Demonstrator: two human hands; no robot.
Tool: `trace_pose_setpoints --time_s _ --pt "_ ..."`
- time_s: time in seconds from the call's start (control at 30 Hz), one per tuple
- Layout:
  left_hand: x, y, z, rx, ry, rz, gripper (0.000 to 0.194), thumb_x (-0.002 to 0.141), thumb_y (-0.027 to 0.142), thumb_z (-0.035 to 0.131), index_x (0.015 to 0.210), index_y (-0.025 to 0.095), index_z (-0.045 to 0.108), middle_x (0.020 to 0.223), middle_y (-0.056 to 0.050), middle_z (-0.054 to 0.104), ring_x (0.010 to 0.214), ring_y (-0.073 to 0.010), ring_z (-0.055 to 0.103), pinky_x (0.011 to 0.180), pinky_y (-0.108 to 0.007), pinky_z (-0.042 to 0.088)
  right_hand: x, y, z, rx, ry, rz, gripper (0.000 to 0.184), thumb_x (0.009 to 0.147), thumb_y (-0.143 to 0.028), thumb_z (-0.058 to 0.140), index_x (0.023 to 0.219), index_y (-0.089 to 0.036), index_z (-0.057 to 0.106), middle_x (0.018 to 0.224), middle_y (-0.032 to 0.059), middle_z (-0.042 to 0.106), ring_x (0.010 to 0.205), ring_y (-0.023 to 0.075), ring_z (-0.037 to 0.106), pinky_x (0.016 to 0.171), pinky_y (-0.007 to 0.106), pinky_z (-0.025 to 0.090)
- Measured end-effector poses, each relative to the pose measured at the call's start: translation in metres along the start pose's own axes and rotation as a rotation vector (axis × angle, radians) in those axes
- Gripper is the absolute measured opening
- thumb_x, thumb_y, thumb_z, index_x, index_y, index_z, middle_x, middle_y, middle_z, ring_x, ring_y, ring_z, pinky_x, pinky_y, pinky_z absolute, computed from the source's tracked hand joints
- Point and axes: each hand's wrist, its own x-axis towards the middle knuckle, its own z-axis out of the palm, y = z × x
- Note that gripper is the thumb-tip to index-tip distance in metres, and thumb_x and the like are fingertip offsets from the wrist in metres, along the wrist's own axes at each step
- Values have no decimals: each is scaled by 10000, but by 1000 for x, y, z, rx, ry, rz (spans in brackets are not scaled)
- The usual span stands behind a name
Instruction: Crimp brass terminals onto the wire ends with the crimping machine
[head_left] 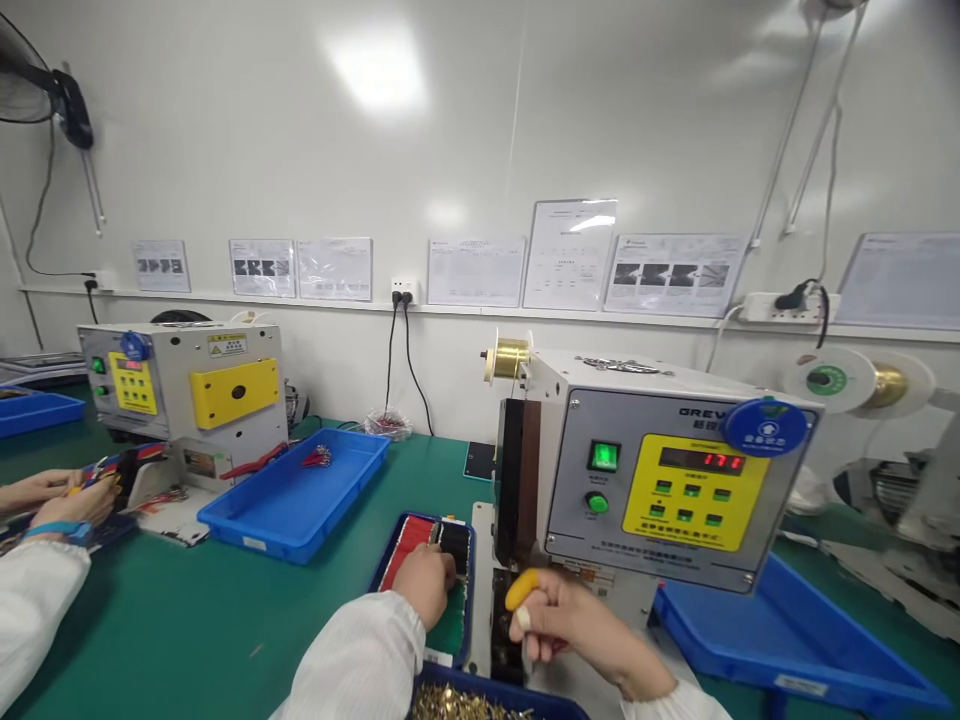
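The right hand, its narrow grip pinching something too small to make out, works just beside the terminal crimping machine; the left hand, grip unclear, rests at black wires in a navy tray. Fingers straying under the press could be crushed

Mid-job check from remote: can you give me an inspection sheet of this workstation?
surface: green bench.
job's things: crimping machine, counter reading 171; navy tray of red and black wires; brass terminals in a tray at the bottom edge.
clutter: blue tray holding red wires.
grips: left hand at the wires; right hand, with yellow finger cot, at the machine's front; anything held cannot be told.
cables: black power cords from a wall socket.
surroundings: co-worker's hands at far left, near a second machine; papers posted on the wall.
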Motion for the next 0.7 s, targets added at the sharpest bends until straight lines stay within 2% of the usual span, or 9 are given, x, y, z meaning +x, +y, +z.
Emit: trace_pose_setpoints --time_s 0.13,0.27,0.37,0.5,0.6,0.7 --pt "0 2 1 43 7 -2 237 804 70 447 804 180 657 913 -75 634 933 -219 549 768 -310 375 3 14 -8 -1 161 -104 402 680 -528 716 772 -161 581 671 14 656 471 84 526 437 198 357" --pt "2 3 2 12 20 -5 205 826 73 452 820 175 631 924 -65 628 948 -210 537 786 -297 372 9 18 -7 -34 319 -204 394 702 -540 686 744 -157 603 598 -6 601 447 86 482 464 228 366" --pt "5 2 4 -17 40 -14 189 816 67 478 838 176 630 922 -55 632 938 -199 537 793 -287 375 13 21 -2 -32 398 -227 380 678 -532 687 689 -177 552 544 -31 559 420 86 450 457 236 356" --pt "10 1 7 -48 93 -30 181 828 121 515 905 185 666 956 -59 641 953 -199 543 817 -286 383 16 26 2 -6 436 -250 355 689 -512 684 697 -192 531 547 -39 541 451 103 469 472 245 383" --pt "14 1 9 -22 133 -34 239 875 165 467 933 195 697 970 -72 637 981 -205 534 838 -292 384 16 29 1 40 419 -255 386 690 -550 683 710 -189 546 571 -26 553 479 115 487 473 250 403" --pt "18 1 8 25 115 -29 280 892 180 437 908 196 716 950 -82 630 979 -218 519 839 -305 381 18 30 1 81 407 -267 421 684 -583 679 696 -182 553 601 -8 574 485 112 479 465 246 404"
